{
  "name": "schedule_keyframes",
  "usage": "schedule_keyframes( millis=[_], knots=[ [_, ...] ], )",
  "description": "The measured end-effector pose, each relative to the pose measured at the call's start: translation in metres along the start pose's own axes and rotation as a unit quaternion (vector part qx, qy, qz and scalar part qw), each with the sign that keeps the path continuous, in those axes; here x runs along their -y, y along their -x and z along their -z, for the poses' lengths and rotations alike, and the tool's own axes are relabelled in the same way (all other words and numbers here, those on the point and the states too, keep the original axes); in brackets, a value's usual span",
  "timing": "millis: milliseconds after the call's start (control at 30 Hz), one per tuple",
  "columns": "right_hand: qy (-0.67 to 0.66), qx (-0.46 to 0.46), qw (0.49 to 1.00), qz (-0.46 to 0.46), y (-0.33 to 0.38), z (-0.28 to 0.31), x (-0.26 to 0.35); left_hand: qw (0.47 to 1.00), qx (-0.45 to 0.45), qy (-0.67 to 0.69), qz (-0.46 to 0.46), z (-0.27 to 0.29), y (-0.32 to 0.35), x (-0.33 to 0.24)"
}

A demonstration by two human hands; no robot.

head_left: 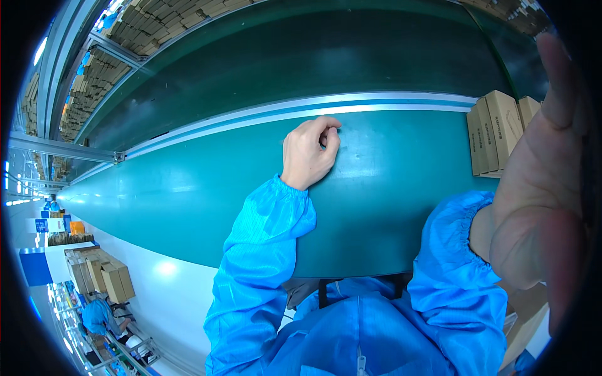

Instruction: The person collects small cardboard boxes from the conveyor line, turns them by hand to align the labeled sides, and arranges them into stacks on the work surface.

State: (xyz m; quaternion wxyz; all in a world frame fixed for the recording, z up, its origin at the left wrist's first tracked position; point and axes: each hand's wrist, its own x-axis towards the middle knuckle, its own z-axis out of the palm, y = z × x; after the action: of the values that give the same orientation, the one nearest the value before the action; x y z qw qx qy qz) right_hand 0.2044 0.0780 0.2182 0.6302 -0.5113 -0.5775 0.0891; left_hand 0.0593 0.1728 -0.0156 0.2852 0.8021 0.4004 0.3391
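Note:
My left hand (310, 152) rests on the green work surface (389, 156), near its metal edge strip. Its fingers are loosely curled in, and nothing shows in the gap between them and the thumb. Large and close at the right, my right hand (539, 182) is raised with palm showing and fingers stretched apart, holding nothing that I can see. Several brown cardboard boxes (495, 135) stand upright side by side on the surface, just beyond the right hand, which partly hides them. Blue elastic-cuffed sleeves cover both forearms.
Beyond the metal strip (282, 113) runs a dark green conveyor belt (313, 62). Stacked cartons (150, 28) fill shelving on the far side. A metal frame (69, 145) crosses at left. At lower left are more cardboard boxes (113, 279) and a seated person in blue (100, 316).

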Motion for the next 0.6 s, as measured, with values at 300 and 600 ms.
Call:
schedule_keyframes(
  millis=[300, 600],
  knots=[
    [0.023, -0.006, 1.0, 0.016, -0.009, -0.009, 0.009, 1.0, -0.015, 0.008, -0.014, -0.002, -0.005, -0.004],
    [-0.07, -0.035, 0.997, 0.016, 0.032, 0.023, 0.002, 0.999, -0.02, -0.017, -0.022, 0.0, 0.009, -0.001]
  ],
)
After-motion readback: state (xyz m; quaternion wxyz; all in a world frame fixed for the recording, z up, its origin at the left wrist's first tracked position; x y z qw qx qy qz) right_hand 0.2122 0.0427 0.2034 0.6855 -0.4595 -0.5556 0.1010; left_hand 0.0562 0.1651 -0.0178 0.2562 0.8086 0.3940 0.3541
